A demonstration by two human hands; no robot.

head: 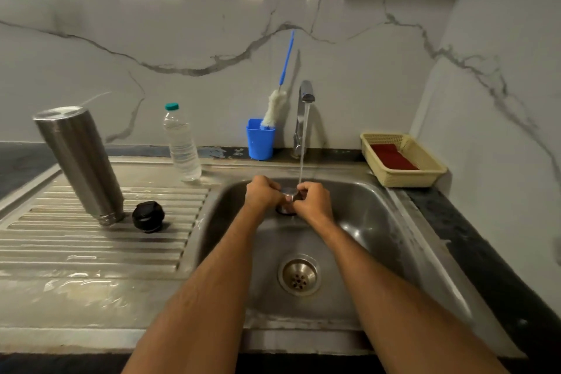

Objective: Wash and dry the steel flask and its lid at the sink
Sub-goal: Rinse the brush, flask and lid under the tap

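Observation:
The steel flask (79,162) stands upside down on the ribbed drainboard (91,240) at the left. A black stopper lid (148,216) lies next to its mouth. Over the sink basin (364,222), my left hand (262,194) and my right hand (314,202) both grip a small steel cup lid (287,209) under the running stream from the tap (304,118). My fingers hide most of the cup lid.
A clear water bottle (181,144) stands behind the drainboard. A blue cup (260,143) holds a bottle brush (277,100) beside the tap. A yellow basket (425,171) with a red cloth sits at the right. The drain (299,275) lies near me.

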